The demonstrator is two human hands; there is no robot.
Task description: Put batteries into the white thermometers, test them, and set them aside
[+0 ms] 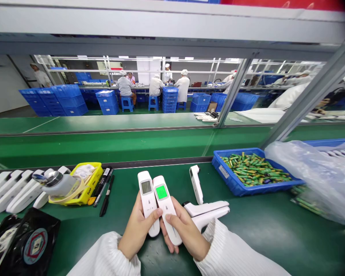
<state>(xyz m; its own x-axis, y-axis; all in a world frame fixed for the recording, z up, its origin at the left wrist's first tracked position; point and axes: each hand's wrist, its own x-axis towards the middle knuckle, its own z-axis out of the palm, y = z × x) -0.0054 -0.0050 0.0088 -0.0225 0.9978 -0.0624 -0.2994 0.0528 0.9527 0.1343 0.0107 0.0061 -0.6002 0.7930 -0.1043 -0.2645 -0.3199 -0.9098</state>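
Observation:
Side by side above the green bench, two white infrared thermometers are held in my hands. My left hand is closed around the left thermometer, whose screen is grey and unlit. In my right hand, fingers wrapped round it, is the other thermometer, with its screen glowing green. The lower parts of both thermometers touch or nearly touch. Just beyond my right hand lie two more white thermometers, partly hidden by the hand and sleeve. Another thermometer rests on its side farther back.
A blue tray of green batteries stands at the right beside a clear plastic bag. To the left are markers, a yellow basket, a metal-topped bottle, a row of thermometers and a black box. Co-workers sit beyond.

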